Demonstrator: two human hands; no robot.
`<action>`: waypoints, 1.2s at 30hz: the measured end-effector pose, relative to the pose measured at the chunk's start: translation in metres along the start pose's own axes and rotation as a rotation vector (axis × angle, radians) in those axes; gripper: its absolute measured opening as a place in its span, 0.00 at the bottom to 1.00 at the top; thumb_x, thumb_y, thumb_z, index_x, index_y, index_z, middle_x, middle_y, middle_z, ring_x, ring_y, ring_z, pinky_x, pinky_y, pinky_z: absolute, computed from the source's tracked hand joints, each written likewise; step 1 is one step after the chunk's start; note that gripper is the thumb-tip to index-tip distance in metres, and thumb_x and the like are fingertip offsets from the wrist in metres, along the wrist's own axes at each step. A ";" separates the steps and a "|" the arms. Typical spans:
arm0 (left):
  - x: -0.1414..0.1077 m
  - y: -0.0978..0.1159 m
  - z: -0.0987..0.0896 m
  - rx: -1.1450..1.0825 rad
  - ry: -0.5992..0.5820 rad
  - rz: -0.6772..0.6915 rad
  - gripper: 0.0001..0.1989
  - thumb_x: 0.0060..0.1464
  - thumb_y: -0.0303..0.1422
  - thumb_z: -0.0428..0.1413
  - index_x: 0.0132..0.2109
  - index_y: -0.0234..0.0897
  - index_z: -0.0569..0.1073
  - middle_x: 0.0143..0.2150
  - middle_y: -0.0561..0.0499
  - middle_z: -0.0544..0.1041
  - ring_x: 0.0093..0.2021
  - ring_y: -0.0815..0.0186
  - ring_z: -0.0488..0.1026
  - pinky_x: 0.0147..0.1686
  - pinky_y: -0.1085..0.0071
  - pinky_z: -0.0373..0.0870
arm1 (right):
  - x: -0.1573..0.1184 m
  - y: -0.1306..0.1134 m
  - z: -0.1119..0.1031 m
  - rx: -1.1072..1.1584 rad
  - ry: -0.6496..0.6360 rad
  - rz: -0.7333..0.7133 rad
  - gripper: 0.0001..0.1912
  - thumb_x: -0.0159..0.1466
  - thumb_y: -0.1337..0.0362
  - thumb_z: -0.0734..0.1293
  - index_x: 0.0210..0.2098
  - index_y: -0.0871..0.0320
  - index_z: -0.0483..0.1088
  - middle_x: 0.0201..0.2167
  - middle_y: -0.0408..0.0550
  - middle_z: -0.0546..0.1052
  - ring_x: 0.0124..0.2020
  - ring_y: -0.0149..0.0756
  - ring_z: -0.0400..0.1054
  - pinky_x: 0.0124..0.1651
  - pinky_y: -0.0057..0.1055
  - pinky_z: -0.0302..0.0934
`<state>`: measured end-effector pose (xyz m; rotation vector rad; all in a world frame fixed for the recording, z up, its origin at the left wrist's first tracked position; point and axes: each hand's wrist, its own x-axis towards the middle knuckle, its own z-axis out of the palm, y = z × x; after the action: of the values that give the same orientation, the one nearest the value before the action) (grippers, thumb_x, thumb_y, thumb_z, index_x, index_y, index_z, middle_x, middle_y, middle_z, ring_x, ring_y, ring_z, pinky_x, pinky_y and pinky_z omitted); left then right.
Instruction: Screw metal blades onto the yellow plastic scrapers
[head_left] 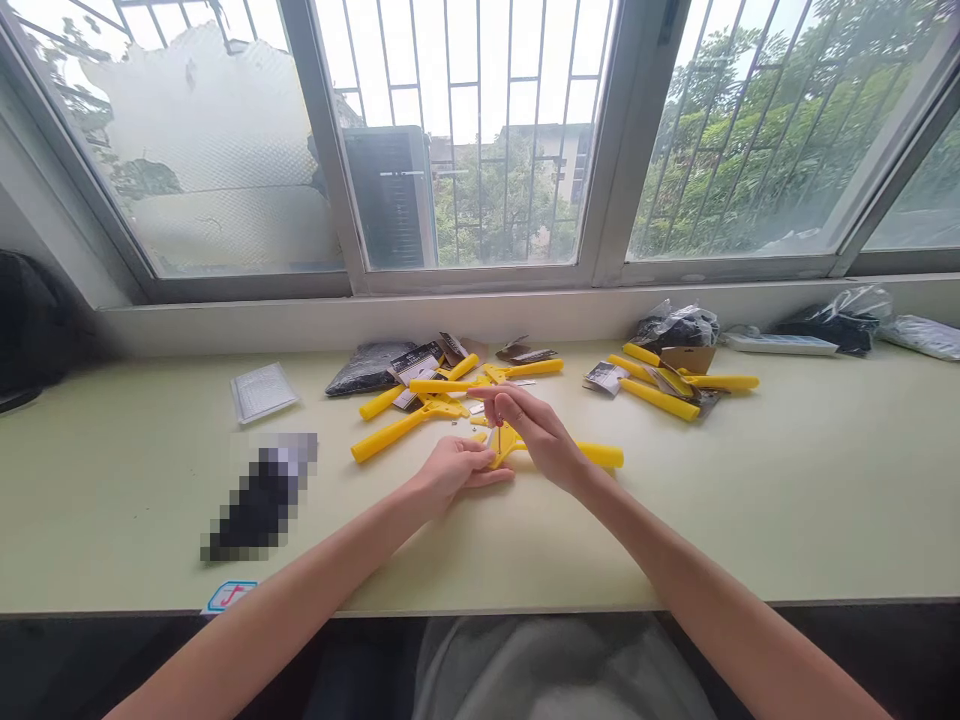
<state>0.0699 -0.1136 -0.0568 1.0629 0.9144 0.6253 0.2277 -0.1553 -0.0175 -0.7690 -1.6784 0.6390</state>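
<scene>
Handle (601,455) partly behind right hand (541,430)

The handles (601,455) are yellow, the washed-out tabletop (810,490) perhaps pale green.

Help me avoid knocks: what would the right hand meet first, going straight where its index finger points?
The right hand would likely meet the yellow handle immediately leftward, though depth is unclear.

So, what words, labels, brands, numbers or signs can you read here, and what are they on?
Nothing reads clearly.
Sticker at the table's near edge: red mark in a blue outline, too unclear to name.
Dark card among the yellow-handled tools: print too small.
White card farther right: print too small.
Pixelated item: any text is obscured.
</scene>
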 end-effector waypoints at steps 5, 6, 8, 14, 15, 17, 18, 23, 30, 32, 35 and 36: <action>0.001 -0.001 -0.001 0.001 0.007 0.000 0.09 0.53 0.28 0.67 0.31 0.30 0.75 0.38 0.41 0.81 0.43 0.55 0.83 0.53 0.69 0.76 | 0.003 -0.002 -0.005 0.001 0.020 -0.015 0.17 0.72 0.53 0.62 0.37 0.56 0.76 0.33 0.48 0.78 0.36 0.36 0.72 0.42 0.34 0.66; 0.001 -0.002 -0.001 -0.004 0.004 0.003 0.09 0.52 0.28 0.68 0.31 0.30 0.75 0.38 0.41 0.80 0.43 0.55 0.83 0.52 0.69 0.76 | 0.003 -0.002 -0.005 0.011 0.021 -0.003 0.16 0.72 0.53 0.63 0.36 0.56 0.76 0.33 0.48 0.79 0.36 0.36 0.73 0.42 0.34 0.66; 0.002 -0.002 -0.002 -0.014 -0.007 0.013 0.11 0.50 0.29 0.69 0.30 0.30 0.74 0.36 0.42 0.80 0.43 0.55 0.83 0.52 0.69 0.76 | 0.004 -0.002 -0.005 0.026 0.031 0.012 0.15 0.71 0.54 0.64 0.35 0.56 0.77 0.33 0.48 0.81 0.36 0.36 0.75 0.42 0.34 0.68; 0.001 -0.002 -0.002 -0.007 -0.015 0.026 0.12 0.48 0.30 0.71 0.30 0.31 0.74 0.34 0.44 0.80 0.43 0.54 0.83 0.51 0.68 0.76 | 0.004 -0.002 -0.003 0.020 0.100 0.036 0.10 0.66 0.58 0.70 0.33 0.56 0.79 0.31 0.47 0.82 0.35 0.37 0.75 0.41 0.34 0.69; 0.001 -0.002 -0.002 -0.006 -0.018 0.029 0.13 0.48 0.30 0.71 0.30 0.31 0.74 0.33 0.44 0.79 0.43 0.54 0.83 0.51 0.68 0.76 | 0.004 -0.002 -0.003 0.006 0.119 0.037 0.10 0.66 0.58 0.71 0.32 0.56 0.80 0.30 0.46 0.82 0.34 0.37 0.75 0.41 0.34 0.69; 0.000 -0.002 -0.002 -0.006 -0.024 0.031 0.13 0.48 0.30 0.71 0.30 0.31 0.74 0.33 0.44 0.79 0.43 0.54 0.83 0.51 0.68 0.76 | 0.004 -0.001 -0.002 -0.028 0.155 0.033 0.09 0.65 0.59 0.72 0.30 0.56 0.79 0.29 0.45 0.81 0.32 0.36 0.74 0.40 0.33 0.68; 0.000 -0.001 -0.002 -0.005 -0.024 0.029 0.13 0.48 0.30 0.71 0.30 0.31 0.74 0.33 0.44 0.79 0.43 0.54 0.83 0.51 0.69 0.76 | 0.004 0.000 -0.001 -0.039 0.171 0.028 0.09 0.64 0.59 0.72 0.29 0.56 0.79 0.28 0.45 0.80 0.31 0.36 0.73 0.40 0.33 0.68; 0.001 -0.002 -0.002 -0.014 -0.028 0.024 0.12 0.48 0.29 0.71 0.30 0.30 0.74 0.34 0.44 0.80 0.43 0.53 0.83 0.50 0.69 0.77 | 0.002 0.007 0.001 -0.033 0.180 -0.036 0.14 0.69 0.54 0.66 0.39 0.56 0.79 0.28 0.45 0.76 0.31 0.34 0.70 0.40 0.34 0.67; -0.003 0.002 0.002 0.027 -0.005 0.010 0.06 0.57 0.25 0.62 0.32 0.28 0.75 0.38 0.41 0.80 0.44 0.56 0.83 0.52 0.70 0.76 | 0.002 0.004 -0.002 -0.026 0.088 -0.064 0.16 0.71 0.51 0.63 0.38 0.55 0.76 0.32 0.47 0.75 0.35 0.35 0.69 0.40 0.33 0.66; -0.004 0.003 0.003 0.033 0.004 0.000 0.06 0.59 0.24 0.60 0.32 0.28 0.75 0.38 0.41 0.80 0.43 0.57 0.83 0.52 0.70 0.76 | 0.003 0.001 -0.003 -0.007 0.091 -0.022 0.15 0.70 0.51 0.65 0.36 0.55 0.75 0.32 0.46 0.77 0.35 0.35 0.71 0.40 0.33 0.66; -0.004 0.003 0.003 0.024 0.009 -0.001 0.06 0.57 0.25 0.63 0.32 0.29 0.75 0.38 0.41 0.80 0.43 0.57 0.83 0.53 0.70 0.75 | 0.005 -0.001 -0.006 -0.019 0.082 0.017 0.14 0.69 0.52 0.67 0.35 0.55 0.76 0.32 0.46 0.78 0.34 0.36 0.71 0.40 0.33 0.66; -0.003 0.002 0.002 0.017 0.006 0.003 0.07 0.55 0.26 0.65 0.32 0.29 0.75 0.38 0.41 0.80 0.43 0.56 0.83 0.53 0.69 0.75 | 0.005 -0.002 -0.006 -0.028 0.084 0.021 0.14 0.69 0.53 0.67 0.34 0.55 0.76 0.32 0.46 0.78 0.34 0.36 0.71 0.40 0.33 0.66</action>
<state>0.0701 -0.1163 -0.0534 1.0783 0.9243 0.6246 0.2327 -0.1529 -0.0115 -0.8233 -1.6076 0.5914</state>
